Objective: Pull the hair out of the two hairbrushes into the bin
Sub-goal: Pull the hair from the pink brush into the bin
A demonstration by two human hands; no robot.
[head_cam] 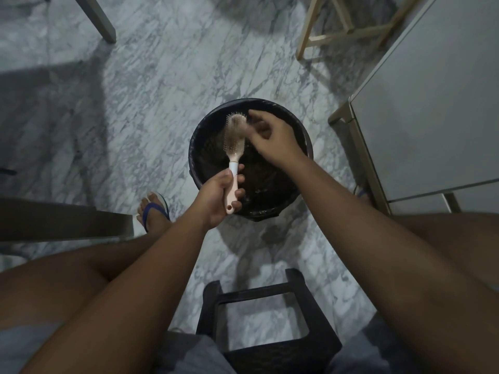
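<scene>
A pink and white hairbrush (235,147) is held over the black-lined bin (198,130), bristles up and head pointing away from me. My left hand (218,197) is shut on its handle. My right hand (270,139) is at the brush head, fingertips pinched on a tuft of hair (244,125) near the tip. Pale hair mats the bristles. Only one hairbrush is in view.
A dark plastic stool (264,319) stands between my knees. A grey cabinet (421,117) is at the right, a wooden frame (324,31) at the back right, and a dark ledge (64,220) at the left. My sandalled foot (154,211) rests left of the bin on marble floor.
</scene>
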